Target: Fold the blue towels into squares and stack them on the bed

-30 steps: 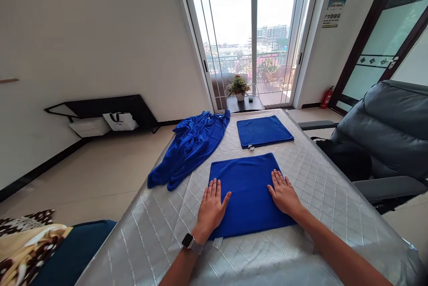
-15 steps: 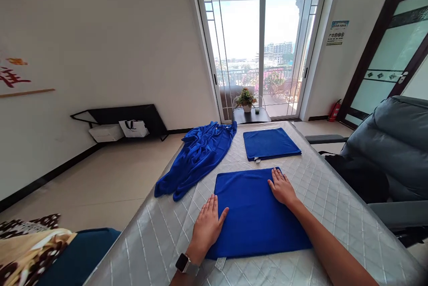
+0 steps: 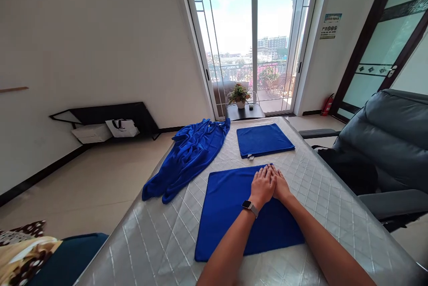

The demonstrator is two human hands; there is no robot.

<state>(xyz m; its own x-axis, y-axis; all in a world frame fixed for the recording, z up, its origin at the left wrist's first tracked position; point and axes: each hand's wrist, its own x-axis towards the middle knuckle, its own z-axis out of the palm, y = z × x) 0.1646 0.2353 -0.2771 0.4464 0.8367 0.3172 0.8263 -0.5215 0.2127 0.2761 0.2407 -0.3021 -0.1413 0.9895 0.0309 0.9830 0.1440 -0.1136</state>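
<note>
A blue cloth, folded into a flat rectangle, lies in front of me on the quilted silver-grey mattress. My left hand, with a watch on its wrist, rests flat near the cloth's far right corner. Right beside it, my right hand lies flat on that same corner, partly covered by the left. Both hands have their fingers stretched out. Just beyond is a second folded blue cloth with a small white tag at its near edge. To the left a crumpled blue cloth is spread loosely.
On the right stands a dark grey armchair with a black bag on it. A small table with a potted plant is at the mattress's far end, before the sliding glass door. A patterned blanket lies at lower left.
My left hand has moved from the cloth's left edge across to the far right corner, beside my right hand. My right hand stays at that corner. The view has shifted slightly right.
</note>
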